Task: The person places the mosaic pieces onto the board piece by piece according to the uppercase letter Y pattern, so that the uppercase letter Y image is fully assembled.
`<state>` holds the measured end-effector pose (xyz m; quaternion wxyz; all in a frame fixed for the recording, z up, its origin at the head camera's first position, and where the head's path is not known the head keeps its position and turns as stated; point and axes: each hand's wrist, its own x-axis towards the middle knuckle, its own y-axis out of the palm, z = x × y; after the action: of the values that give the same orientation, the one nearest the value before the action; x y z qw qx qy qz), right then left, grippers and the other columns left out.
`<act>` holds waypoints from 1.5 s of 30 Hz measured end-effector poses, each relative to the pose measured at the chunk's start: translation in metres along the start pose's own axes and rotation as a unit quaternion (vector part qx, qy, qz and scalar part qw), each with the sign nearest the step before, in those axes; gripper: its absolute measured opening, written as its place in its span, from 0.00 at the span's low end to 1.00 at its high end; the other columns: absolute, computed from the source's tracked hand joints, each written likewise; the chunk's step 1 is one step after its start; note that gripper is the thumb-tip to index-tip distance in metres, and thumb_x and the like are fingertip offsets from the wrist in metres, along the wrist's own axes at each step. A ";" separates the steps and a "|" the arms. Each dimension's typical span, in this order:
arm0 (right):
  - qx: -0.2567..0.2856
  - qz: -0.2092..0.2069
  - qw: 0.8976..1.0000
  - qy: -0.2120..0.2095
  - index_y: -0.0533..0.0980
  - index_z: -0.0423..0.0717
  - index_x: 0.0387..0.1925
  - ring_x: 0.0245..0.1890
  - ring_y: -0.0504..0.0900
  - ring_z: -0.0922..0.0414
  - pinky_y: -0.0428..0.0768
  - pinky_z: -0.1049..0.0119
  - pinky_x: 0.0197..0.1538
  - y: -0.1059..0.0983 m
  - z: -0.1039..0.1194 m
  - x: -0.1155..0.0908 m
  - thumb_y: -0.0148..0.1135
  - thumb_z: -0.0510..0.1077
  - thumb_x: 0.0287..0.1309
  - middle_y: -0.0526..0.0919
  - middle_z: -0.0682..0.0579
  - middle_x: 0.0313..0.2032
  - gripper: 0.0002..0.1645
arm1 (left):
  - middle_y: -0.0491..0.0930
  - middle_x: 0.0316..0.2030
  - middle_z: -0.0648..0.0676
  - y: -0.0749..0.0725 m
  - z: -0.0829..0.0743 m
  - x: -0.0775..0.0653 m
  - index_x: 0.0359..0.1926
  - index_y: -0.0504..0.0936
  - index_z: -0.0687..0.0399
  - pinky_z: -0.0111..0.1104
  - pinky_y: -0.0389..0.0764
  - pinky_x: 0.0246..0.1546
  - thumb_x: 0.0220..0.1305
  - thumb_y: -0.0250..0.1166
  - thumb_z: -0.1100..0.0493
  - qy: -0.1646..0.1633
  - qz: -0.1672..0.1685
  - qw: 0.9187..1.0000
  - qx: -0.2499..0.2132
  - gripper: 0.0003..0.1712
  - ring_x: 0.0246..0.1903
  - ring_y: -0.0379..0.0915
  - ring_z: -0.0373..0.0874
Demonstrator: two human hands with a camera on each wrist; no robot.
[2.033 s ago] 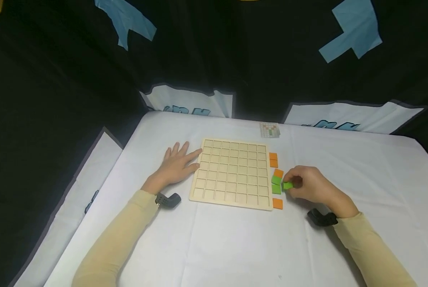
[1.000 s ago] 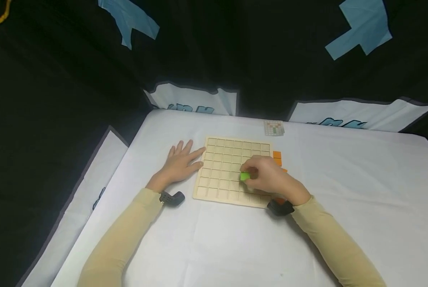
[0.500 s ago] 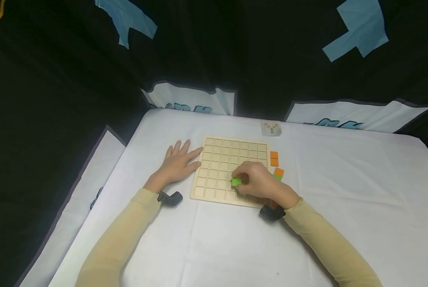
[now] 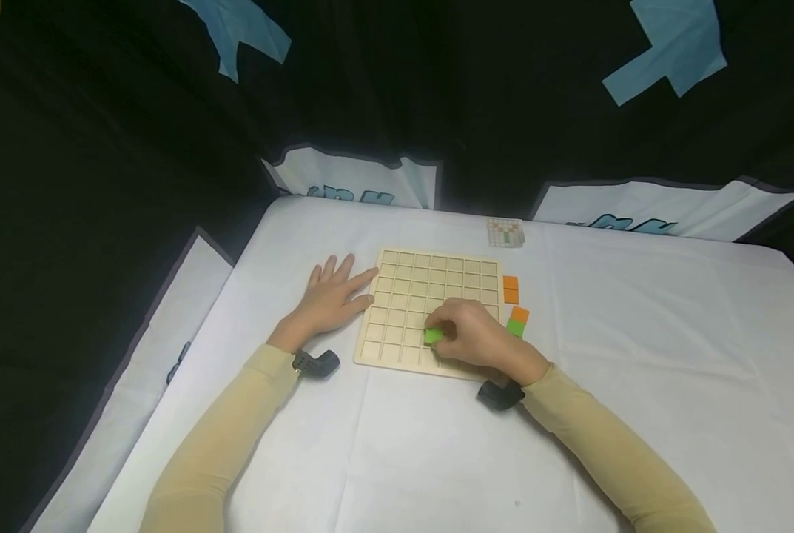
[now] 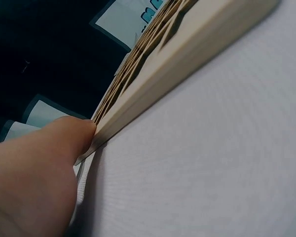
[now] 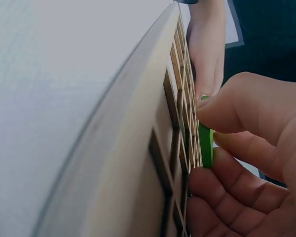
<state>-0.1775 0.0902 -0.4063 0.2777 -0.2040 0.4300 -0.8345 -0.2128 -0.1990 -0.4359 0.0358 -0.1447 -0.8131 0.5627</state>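
Being held at the near half of the wooden grid board (image 4: 397, 296), a green square tile (image 4: 433, 337) is pinched between the curled thumb and fingers of the right hand (image 4: 470, 329); whether it is seated in a cell cannot be told. The board's left edge is touched by the left hand (image 4: 330, 300), its fingers spread, nothing gripped. The board's near right corner is hidden by the right wrist (image 4: 528, 366). Beyond the board, a card (image 4: 505, 232) is hard to make out.

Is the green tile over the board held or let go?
Held: the right hand pinches the tile. Whether it touches the board, I cannot tell.
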 end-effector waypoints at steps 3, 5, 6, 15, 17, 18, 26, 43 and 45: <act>-0.005 0.001 1.000 -0.004 0.86 0.42 0.44 0.33 0.75 0.60 0.77 0.69 0.39 0.001 0.001 0.001 0.70 0.34 0.46 0.86 0.52 0.36 0.19 | 0.41 0.82 0.65 -0.001 0.000 -0.001 0.79 0.59 0.37 0.64 0.31 0.78 0.76 0.48 0.38 -0.001 -0.001 1.000 0.000 0.35 0.80 0.28 0.69; -0.004 0.000 1.000 -0.005 0.86 0.42 0.44 0.33 0.74 0.60 0.76 0.69 0.38 0.001 0.001 0.002 0.71 0.35 0.46 0.86 0.52 0.36 0.19 | 0.41 0.82 0.65 -0.001 0.000 -0.001 0.79 0.59 0.36 0.64 0.31 0.78 0.76 0.48 0.38 -0.002 -0.001 1.000 -0.001 0.35 0.80 0.28 0.69; -0.005 0.000 1.000 -0.005 0.87 0.42 0.44 0.32 0.74 0.60 0.75 0.70 0.38 0.002 0.001 0.002 0.71 0.35 0.46 0.86 0.52 0.36 0.19 | 0.41 0.82 0.64 -0.001 0.000 -0.001 0.79 0.59 0.36 0.64 0.31 0.78 0.76 0.48 0.38 -0.002 0.000 1.000 -0.002 0.35 0.80 0.27 0.69; -0.010 0.001 1.000 -0.003 0.87 0.42 0.45 0.33 0.75 0.60 0.76 0.69 0.39 0.005 0.001 0.000 0.72 0.36 0.46 0.87 0.52 0.38 0.19 | 0.40 0.82 0.64 -0.001 0.000 -0.002 0.79 0.58 0.36 0.63 0.30 0.78 0.76 0.47 0.37 -0.002 0.002 1.000 -0.002 0.35 0.81 0.27 0.68; -0.012 -0.001 1.000 -0.004 0.87 0.43 0.45 0.33 0.75 0.61 0.77 0.69 0.39 0.005 0.001 0.000 0.72 0.36 0.47 0.88 0.52 0.38 0.19 | 0.40 0.82 0.64 -0.001 0.000 -0.002 0.79 0.59 0.36 0.63 0.30 0.78 0.76 0.48 0.37 -0.002 0.002 1.000 -0.003 0.35 0.81 0.27 0.68; -0.013 -0.002 1.000 -0.005 0.87 0.43 0.45 0.33 0.75 0.61 0.77 0.69 0.39 0.006 0.001 0.000 0.72 0.36 0.47 0.88 0.52 0.38 0.19 | 0.40 0.82 0.64 -0.001 0.000 -0.002 0.79 0.58 0.35 0.63 0.30 0.78 0.76 0.47 0.37 -0.002 0.003 1.000 -0.004 0.35 0.81 0.27 0.68; -0.009 -0.008 1.000 0.003 0.87 0.43 0.45 0.36 0.79 0.60 0.81 0.65 0.44 0.007 0.001 -0.002 0.72 0.35 0.47 0.88 0.51 0.40 0.19 | 0.40 0.82 0.64 0.001 0.002 0.001 0.80 0.57 0.34 0.63 0.30 0.78 0.76 0.47 0.37 0.000 0.003 1.000 0.004 0.35 0.81 0.26 0.69; -0.006 -0.018 1.000 -0.016 0.87 0.43 0.46 0.37 0.79 0.60 0.79 0.65 0.44 0.009 -0.002 -0.004 0.72 0.35 0.49 0.88 0.51 0.40 0.18 | 0.40 0.82 0.63 0.001 0.000 0.000 0.80 0.58 0.35 0.63 0.30 0.78 0.75 0.47 0.37 -0.006 0.002 1.000 0.000 0.35 0.81 0.26 0.68; -0.008 -0.019 1.000 -0.015 0.87 0.43 0.46 0.37 0.79 0.60 0.80 0.64 0.44 0.009 -0.002 -0.004 0.72 0.35 0.49 0.88 0.51 0.41 0.18 | 0.41 0.82 0.63 0.000 -0.001 0.000 0.80 0.58 0.35 0.63 0.30 0.78 0.75 0.47 0.37 -0.005 0.000 1.000 -0.001 0.36 0.81 0.26 0.68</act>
<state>-0.1733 0.0896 -0.4153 0.2664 -0.2270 0.4284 -0.8331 -0.2128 -0.1985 -0.4355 0.0312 -0.1422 -0.8137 0.5628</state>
